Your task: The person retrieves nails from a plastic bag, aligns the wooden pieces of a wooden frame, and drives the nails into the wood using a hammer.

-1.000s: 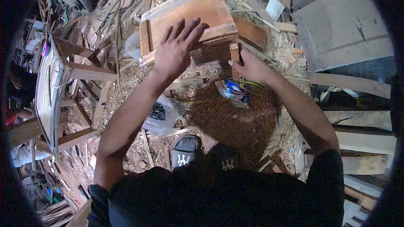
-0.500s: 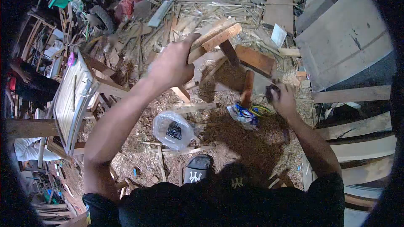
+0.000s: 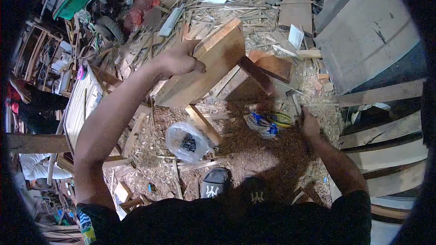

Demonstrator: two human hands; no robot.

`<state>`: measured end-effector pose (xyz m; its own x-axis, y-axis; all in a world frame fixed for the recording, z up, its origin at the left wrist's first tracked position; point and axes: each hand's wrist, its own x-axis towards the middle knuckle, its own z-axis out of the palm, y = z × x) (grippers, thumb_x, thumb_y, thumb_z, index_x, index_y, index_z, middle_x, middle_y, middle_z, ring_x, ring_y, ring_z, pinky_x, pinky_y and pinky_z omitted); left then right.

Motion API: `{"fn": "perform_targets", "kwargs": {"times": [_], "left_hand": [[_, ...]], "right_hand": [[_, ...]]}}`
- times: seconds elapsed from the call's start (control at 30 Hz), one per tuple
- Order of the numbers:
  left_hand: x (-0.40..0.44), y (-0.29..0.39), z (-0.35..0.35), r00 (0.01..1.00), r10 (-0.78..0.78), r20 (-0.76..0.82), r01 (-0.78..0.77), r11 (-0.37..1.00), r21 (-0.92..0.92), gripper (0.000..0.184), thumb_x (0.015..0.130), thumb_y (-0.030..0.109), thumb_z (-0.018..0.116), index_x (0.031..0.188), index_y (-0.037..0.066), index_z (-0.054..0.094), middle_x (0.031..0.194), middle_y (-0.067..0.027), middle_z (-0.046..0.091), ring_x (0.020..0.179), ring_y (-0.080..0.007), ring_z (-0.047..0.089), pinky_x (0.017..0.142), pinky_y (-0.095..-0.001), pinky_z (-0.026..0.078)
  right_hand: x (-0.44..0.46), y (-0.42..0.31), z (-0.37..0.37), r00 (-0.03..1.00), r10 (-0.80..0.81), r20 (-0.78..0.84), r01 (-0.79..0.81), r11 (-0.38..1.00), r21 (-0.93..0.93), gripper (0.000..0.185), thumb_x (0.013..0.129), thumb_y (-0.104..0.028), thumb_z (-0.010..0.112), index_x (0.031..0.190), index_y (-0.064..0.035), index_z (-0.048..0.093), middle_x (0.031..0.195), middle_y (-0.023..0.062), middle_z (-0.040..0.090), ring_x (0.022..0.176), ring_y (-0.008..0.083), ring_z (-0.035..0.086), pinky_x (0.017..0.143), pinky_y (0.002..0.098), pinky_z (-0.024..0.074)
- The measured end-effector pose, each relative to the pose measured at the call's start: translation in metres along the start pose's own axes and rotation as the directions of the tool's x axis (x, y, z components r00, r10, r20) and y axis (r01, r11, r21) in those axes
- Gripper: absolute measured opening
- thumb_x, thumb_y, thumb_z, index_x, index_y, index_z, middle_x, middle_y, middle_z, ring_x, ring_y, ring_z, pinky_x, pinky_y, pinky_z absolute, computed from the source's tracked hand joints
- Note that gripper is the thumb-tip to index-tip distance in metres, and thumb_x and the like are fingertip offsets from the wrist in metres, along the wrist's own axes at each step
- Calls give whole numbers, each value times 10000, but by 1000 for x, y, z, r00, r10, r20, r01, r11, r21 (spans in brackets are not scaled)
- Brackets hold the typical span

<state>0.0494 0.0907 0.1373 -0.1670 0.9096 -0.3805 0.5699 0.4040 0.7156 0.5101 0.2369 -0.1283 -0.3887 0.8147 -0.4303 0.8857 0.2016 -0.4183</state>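
Observation:
My left hand (image 3: 181,61) grips the upper edge of a thick wooden board (image 3: 213,70), which stands tilted with its broad face towards me. A pale wooden strip (image 3: 204,124) and a darker strip (image 3: 255,76) stick out below and beside it; whether they are joined to it I cannot tell. My right hand (image 3: 310,124) is low on the right, fingers curled and partly in shadow. A narrow greyish piece (image 3: 296,104) rises beside its fingers; what it is I cannot make out. Pliers with yellow handles (image 3: 281,120) lie by a blue-and-white packet (image 3: 261,123).
A clear plastic bag (image 3: 187,140) holding dark nails or screws sits on sawdust. A brown wood block (image 3: 272,66) lies beyond the board. Curved slats (image 3: 386,159) and a large panel (image 3: 370,41) stand at right. Another person's hand (image 3: 22,91) shows at far left.
The board has turned, so its broad face now shows, and my left hand has shifted left with it. My right hand has moved slightly down. The brown handle-like piece is no longer visible.

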Motion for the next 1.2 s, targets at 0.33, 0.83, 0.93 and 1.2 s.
{"fn": "perform_targets", "kwargs": {"times": [0.33, 0.83, 0.93, 1.2], "left_hand": [[0, -30, 26, 996, -72, 53, 72, 997, -4, 688, 865, 189, 747, 1473, 19, 472, 1303, -139, 651, 1111, -201, 642, 962, -343, 519], [13, -81, 83, 968, -152, 199, 220, 895, -388, 539, 849, 194, 738, 1324, 2, 573, 1217, -127, 676, 1070, -209, 649, 920, -389, 546], [1, -56, 79, 941, -108, 320, 255, 847, -467, 507, 854, 220, 724, 1297, 5, 604, 1185, -126, 692, 1070, -224, 657, 910, -402, 551], [42, -105, 79, 930, -32, 365, 146, 946, -291, 380, 899, 253, 671, 1192, 16, 720, 1174, -122, 728, 1035, -233, 685, 960, -414, 527]], "right_hand": [[-56, -65, -49, 825, -362, -433, 483, 851, 208, 397, 1092, -332, 432, 1317, -23, 540, 1022, 246, 689, 951, 446, 675, 877, 490, 521], [-55, -171, -86, 781, -613, -117, 623, 753, 214, 353, 1054, -155, 532, 1370, 1, 524, 933, 183, 691, 816, 252, 666, 770, 372, 532], [-65, -192, -82, 768, -635, -83, 633, 732, 254, 357, 1046, -132, 532, 1380, -11, 498, 984, 224, 692, 891, 328, 694, 825, 409, 533], [-36, -184, -55, 621, -757, -203, 776, 631, 22, 508, 1018, -69, 530, 1506, -50, 389, 1216, 317, 628, 1142, 496, 611, 974, 511, 500]]}}
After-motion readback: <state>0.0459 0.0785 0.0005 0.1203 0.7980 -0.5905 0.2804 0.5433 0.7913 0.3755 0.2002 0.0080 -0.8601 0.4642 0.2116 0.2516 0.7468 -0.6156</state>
